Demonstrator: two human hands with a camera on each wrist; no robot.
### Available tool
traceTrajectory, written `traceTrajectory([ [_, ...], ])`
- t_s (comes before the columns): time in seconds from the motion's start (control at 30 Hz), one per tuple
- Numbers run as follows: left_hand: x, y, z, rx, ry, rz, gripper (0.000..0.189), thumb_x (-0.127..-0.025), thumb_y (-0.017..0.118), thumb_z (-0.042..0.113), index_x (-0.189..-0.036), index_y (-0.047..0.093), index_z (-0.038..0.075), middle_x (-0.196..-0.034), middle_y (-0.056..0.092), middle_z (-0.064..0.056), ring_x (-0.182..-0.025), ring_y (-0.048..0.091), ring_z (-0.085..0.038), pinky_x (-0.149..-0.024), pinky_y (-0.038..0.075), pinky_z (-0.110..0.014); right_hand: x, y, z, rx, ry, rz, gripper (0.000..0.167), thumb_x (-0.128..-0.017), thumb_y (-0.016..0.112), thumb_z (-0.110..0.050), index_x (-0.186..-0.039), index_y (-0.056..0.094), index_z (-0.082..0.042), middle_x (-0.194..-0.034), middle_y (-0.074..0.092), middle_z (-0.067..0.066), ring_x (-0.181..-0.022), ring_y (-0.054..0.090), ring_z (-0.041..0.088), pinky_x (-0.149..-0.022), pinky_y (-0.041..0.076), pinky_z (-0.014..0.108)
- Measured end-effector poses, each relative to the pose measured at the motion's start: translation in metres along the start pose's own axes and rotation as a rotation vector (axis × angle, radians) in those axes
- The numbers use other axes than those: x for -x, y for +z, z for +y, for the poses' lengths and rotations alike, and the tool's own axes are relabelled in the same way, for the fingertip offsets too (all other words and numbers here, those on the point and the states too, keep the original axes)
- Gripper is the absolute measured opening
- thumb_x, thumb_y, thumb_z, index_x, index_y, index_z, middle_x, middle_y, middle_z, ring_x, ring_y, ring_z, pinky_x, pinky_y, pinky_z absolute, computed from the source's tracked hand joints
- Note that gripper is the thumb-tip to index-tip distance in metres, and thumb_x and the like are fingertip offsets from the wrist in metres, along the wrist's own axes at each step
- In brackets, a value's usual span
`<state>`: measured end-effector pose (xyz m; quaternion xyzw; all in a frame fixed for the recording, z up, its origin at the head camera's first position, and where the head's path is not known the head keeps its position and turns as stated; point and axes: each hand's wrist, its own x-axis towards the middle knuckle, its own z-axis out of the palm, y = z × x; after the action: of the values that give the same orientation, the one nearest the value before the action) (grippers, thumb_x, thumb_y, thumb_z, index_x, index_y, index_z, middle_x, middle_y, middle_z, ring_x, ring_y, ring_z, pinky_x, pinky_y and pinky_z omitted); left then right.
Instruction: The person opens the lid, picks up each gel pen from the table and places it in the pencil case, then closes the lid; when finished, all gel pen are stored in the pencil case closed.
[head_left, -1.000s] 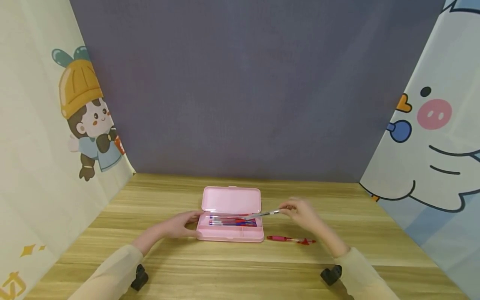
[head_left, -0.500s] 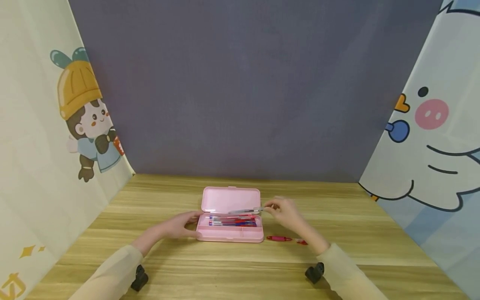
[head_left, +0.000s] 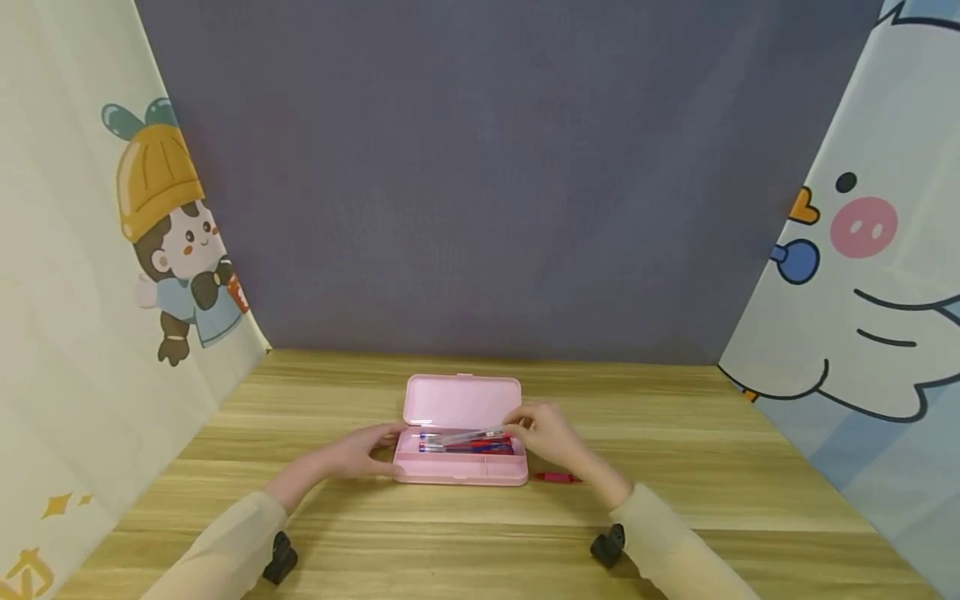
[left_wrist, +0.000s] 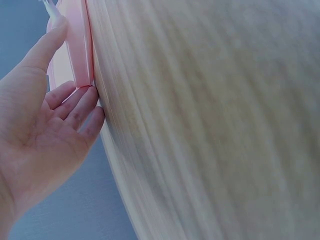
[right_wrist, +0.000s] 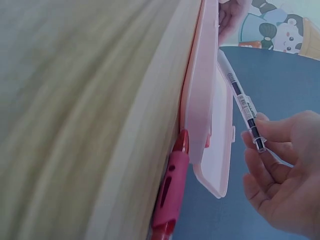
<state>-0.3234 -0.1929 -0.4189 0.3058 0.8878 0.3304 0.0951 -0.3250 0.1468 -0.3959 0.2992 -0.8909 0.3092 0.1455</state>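
Note:
A pink pencil case (head_left: 461, 479) lies with its lid (head_left: 462, 400) raised behind it in the head view. Several pens (head_left: 465, 447) with blue and red parts lie in its long rear compartment. My left hand (head_left: 360, 451) holds the case's left end, thumb at the front corner and fingers toward the back; the left wrist view shows these fingertips (left_wrist: 86, 102) against the pink wall. Between thumb and fingers, my right hand (head_left: 550, 433) pinches a clear gel pen (right_wrist: 243, 102) by one end. The pen slants over the rear compartment, its other end toward the left.
On the wooden table (head_left: 420, 542), a red click pen (head_left: 557, 477) lies just right of the case, partly hidden by the right forearm. A dark grey backdrop (head_left: 480, 183) stands behind the table, with cartoon-printed panels at both sides.
My right hand has carried the clear gel pen left and down, from right of the case to low over the rear compartment. My left hand has stayed at the case's left end.

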Motion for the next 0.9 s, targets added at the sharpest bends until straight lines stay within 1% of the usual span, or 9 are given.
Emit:
traceTrajectory([
  [0.17,0.000,0.001,-0.001,0.001,0.005,0.002,0.077,-0.081,0.073,0.036,-0.140,0.039,0.000,-0.139,0.045,-0.024,-0.125,0.047,-0.039,-0.107,0.037,-0.052,-0.005,0.005,-0.004,-0.007,0.034,-0.004,0.008,-0.083,0.070,-0.012,-0.088,0.074,-0.007,-0.081,0.070,0.001,-0.067,0.058,0.011,-0.054,0.046,0.014],
  [0.33,0.000,0.000,0.001,0.007,0.006,0.005,0.077,-0.081,0.073,0.036,-0.140,0.039,-0.001,-0.139,0.045,-0.024,-0.125,0.047,-0.039,-0.107,0.037,-0.052,-0.009,0.010,-0.005,0.022,0.032,-0.006,0.008,-0.083,0.071,-0.013,-0.087,0.074,-0.007,-0.080,0.069,0.000,-0.065,0.056,0.009,-0.053,0.045,0.015],
  [0.57,0.001,0.000,0.001,0.013,0.008,0.004,0.076,-0.081,0.073,0.034,-0.139,0.038,-0.002,-0.139,0.045,-0.025,-0.125,0.047,-0.040,-0.107,0.037,-0.053,-0.011,0.012,-0.006,0.038,0.060,-0.079,0.007,-0.083,0.071,-0.019,-0.084,0.074,-0.013,-0.078,0.069,-0.003,-0.063,0.054,0.005,-0.054,0.045,0.016],
  [0.73,0.001,-0.001,0.002,0.000,0.006,0.000,0.077,-0.082,0.072,0.034,-0.140,0.037,-0.003,-0.139,0.044,-0.026,-0.125,0.047,-0.040,-0.107,0.037,-0.052,-0.011,0.015,-0.001,0.068,0.059,-0.113,0.006,-0.081,0.073,-0.016,-0.080,0.073,-0.010,-0.075,0.063,-0.003,-0.068,0.056,0.008,-0.058,0.048,0.017],
  [0.83,0.001,-0.001,0.003,-0.001,0.011,-0.004,0.078,-0.082,0.072,0.034,-0.140,0.037,-0.003,-0.139,0.044,-0.025,-0.125,0.047,-0.039,-0.107,0.037,-0.052,-0.011,0.018,0.003,0.082,0.067,-0.122,0.008,-0.081,0.074,-0.016,-0.079,0.072,-0.008,-0.073,0.058,-0.005,-0.070,0.055,0.009,-0.060,0.047,0.017],
  [0.9,0.001,0.000,0.002,0.003,0.011,-0.004,0.078,-0.082,0.072,0.034,-0.140,0.036,-0.004,-0.139,0.044,-0.025,-0.125,0.048,-0.039,-0.107,0.037,-0.051,-0.011,0.019,0.005,0.075,0.074,-0.124,0.007,-0.081,0.073,-0.015,-0.078,0.071,-0.009,-0.073,0.057,-0.005,-0.070,0.054,0.009,-0.059,0.047,0.018],
])
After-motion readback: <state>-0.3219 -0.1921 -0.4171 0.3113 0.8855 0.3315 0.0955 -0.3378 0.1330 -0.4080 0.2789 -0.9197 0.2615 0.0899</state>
